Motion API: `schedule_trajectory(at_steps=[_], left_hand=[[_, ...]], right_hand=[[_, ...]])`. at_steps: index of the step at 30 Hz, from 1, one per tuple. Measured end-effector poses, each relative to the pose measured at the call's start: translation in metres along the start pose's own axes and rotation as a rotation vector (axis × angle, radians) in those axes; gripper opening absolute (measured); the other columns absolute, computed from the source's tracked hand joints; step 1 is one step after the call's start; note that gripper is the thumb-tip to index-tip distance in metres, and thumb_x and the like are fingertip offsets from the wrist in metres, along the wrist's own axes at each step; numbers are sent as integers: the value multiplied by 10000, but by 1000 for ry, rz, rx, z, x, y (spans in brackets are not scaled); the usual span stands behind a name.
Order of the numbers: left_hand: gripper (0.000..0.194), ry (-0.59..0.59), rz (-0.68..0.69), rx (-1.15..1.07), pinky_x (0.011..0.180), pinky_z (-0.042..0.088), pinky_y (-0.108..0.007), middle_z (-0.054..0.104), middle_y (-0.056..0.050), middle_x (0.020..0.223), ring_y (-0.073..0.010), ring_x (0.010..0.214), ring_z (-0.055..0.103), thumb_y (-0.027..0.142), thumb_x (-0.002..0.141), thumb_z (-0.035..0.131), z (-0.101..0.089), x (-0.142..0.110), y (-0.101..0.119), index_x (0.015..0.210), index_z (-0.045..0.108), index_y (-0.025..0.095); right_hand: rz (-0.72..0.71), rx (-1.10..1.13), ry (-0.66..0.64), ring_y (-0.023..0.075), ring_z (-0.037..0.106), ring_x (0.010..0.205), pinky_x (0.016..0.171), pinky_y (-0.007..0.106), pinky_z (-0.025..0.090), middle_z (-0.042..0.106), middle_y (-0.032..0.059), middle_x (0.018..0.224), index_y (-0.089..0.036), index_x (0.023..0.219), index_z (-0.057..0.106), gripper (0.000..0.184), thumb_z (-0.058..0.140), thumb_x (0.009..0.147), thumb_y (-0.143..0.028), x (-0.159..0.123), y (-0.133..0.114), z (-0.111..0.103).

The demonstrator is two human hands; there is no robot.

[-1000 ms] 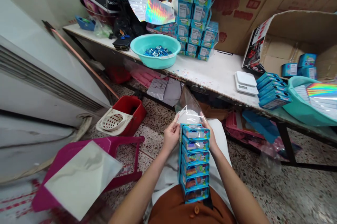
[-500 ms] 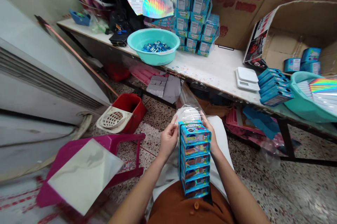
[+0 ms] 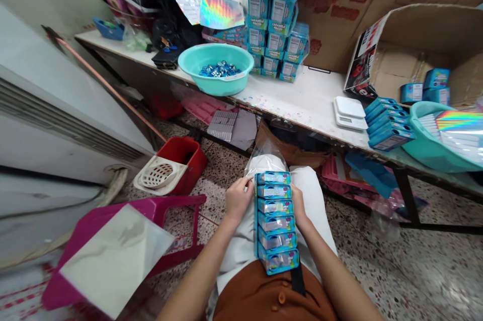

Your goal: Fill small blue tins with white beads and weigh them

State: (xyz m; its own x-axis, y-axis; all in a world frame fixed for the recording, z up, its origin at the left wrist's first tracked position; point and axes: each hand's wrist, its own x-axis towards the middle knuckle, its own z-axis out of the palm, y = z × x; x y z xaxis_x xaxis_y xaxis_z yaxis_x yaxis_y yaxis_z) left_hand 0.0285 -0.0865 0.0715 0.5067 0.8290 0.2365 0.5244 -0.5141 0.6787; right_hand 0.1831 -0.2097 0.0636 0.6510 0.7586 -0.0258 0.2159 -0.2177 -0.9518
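A row of several small blue boxes lies along my lap, end on toward my body. My left hand grips the left side of the row near its far end, fingers curled on it and on the edge of a clear plastic bag. My right hand presses against the right side of the row, fingers closed on it. The bag's mouth sits at the far end of the row, over my knees.
A long white table runs ahead, with a teal basin of blue wrapped pieces, stacked blue boxes, a white scale, more boxes, a second teal basin and a cardboard carton. A pink stool with plastic bags and red bin sit left.
The row of boxes has dropped from a raised, tilted hold to lying flatter on my lap. Both hands have moved down with it, and the bag has sunk toward my knees.
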Motion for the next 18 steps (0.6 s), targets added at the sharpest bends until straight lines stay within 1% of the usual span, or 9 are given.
schedule_trajectory(at_steps=[2,5,7,9,11,14,16,18], left_hand=[[201,39,35,53,789,467,-261,711,-38,946,-165,854,647,235,876,478,0,5,2,944,665,207],[159,73,110,143,762,441,-255,695,-40,881,-163,815,629,229,875,484,1,11,3,924,632,198],[129,102,132,207,732,427,-262,666,-27,795,-162,749,605,232,870,497,3,13,1,928,605,191],[132,138,143,269,713,419,-277,619,-12,717,-170,704,573,240,862,516,5,15,-2,959,581,179],[164,166,172,334,712,413,-300,593,-19,711,-190,715,552,248,860,523,5,19,-3,994,569,166],[167,176,234,428,732,404,-326,604,-65,819,-220,801,535,238,869,511,1,28,-3,1005,585,176],[153,153,286,436,762,403,-327,621,-75,917,-222,869,535,208,871,508,-3,34,-2,991,601,199],[150,103,353,408,786,404,-322,638,-62,983,-213,924,542,177,868,512,-7,40,-3,976,608,216]], right_hand=[[12,-91,5,175,533,649,607,265,412,605,-8,691,-207,802,602,194,456,795,-334,0,-2,-2],[87,-244,53,185,562,641,611,269,413,633,-9,745,-236,1054,553,278,429,829,-342,4,-4,-3],[144,-346,95,197,579,652,615,273,411,648,2,787,-247,1127,510,325,440,829,-355,10,-4,-2],[154,-434,123,204,589,678,630,275,408,653,12,826,-248,1145,495,343,453,822,-354,16,-3,1],[83,-476,142,203,595,746,668,272,408,650,23,910,-244,1123,507,314,428,829,-324,20,-2,3],[-49,-462,160,193,583,856,721,264,409,622,34,1037,-235,1072,528,275,387,840,-278,23,-3,4],[-71,-454,153,187,574,853,713,263,406,615,33,1035,-230,1056,533,258,393,844,-280,22,-4,3],[-65,-453,139,186,566,825,692,265,400,618,25,986,-231,1025,545,229,424,845,-304,20,-4,2]])
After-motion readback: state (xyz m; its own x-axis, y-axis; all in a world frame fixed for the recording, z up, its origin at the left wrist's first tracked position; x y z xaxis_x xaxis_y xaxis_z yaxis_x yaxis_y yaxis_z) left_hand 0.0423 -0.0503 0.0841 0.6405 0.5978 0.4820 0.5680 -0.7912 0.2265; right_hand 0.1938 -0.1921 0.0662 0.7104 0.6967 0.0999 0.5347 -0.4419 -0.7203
